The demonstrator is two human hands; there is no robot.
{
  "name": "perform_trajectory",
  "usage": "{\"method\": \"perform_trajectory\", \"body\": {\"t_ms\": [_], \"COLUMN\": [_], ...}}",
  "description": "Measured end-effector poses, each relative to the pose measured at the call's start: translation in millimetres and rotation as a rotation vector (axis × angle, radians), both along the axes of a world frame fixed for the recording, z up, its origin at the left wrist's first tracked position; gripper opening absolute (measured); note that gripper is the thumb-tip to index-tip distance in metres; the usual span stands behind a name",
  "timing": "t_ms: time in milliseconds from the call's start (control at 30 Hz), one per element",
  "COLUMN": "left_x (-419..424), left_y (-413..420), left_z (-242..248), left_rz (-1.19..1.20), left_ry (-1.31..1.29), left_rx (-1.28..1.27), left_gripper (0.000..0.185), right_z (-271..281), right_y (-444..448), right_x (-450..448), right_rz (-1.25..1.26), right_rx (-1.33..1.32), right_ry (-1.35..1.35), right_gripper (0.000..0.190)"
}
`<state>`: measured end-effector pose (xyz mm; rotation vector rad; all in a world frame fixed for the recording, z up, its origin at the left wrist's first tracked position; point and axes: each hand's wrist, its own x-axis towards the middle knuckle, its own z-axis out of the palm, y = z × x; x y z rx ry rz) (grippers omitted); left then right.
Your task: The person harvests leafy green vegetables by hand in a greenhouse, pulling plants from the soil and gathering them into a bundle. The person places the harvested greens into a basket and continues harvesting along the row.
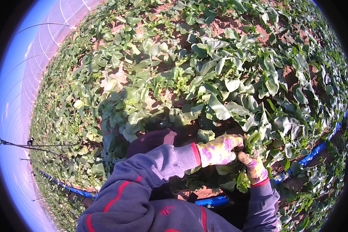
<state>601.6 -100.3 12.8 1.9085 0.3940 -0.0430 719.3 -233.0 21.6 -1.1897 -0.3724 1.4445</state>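
My left hand (221, 150), in a yellow glove with pink flowers, reaches right with its fingers curled against a clump of pale green leaf stems (252, 138). My right hand (254, 168), in a matching glove, closes on the same clump from below, its thumb near my left fingertips. The two hands almost touch. Broad leaves cover the base of the clump, so the exact grip of the fingers is partly hidden. Around both hands grow leafy green plants (217, 107) in reddish soil.
Dense leaf rows spread ahead and to both sides. Blue tubing (313, 155) runs through the foliage at right, with another piece of blue tubing (211, 201) close to my body. My bent knee (148, 142) is beside my left forearm. Curved tunnel hoops (50, 33) stand at far left.
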Motion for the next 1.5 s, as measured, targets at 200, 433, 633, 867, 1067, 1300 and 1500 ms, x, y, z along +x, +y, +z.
{"method": "perform_trajectory", "body": {"t_ms": [200, 433, 633, 867, 1067, 1300, 1500], "left_x": [-1, -15, -70, -98, -103, -115, -137], "left_y": [2, 41, 108, 194, 236, 268, 279], "left_z": [-2, -58, -194, -231, -244, -219, -234], "left_rz": [0.000, 0.498, 1.002, 1.107, 0.807, 0.235, 0.349], "left_ry": [0.030, 0.196, 0.399, 0.426, 0.673, 0.969, 0.869], "left_rx": [-0.175, -0.295, 0.170, 0.734, 0.603, 0.467, 0.369], "left_gripper": [0.028, 0.010, 0.015, 0.028, 0.029, 0.056, 0.050], "right_z": [-7, -20, -16, -23, -34, -37, -45], "right_y": [-10, -17, -16, -16, -15, -6, -2], "right_x": [11, 20, 19, 25, 29, 29, 29], "right_rz": [0.227, 0.016, -0.097, -0.048, -0.065, 0.021, 0.034], "right_rx": [-0.243, -0.300, -0.332, -0.410, -0.485, -0.494, -0.456], "right_ry": [-0.118, -0.145, -0.131, -0.157, -0.212, -0.236, -0.239], "right_gripper": [0.050, 0.036, 0.039, 0.037, 0.031, 0.038, 0.036]}}
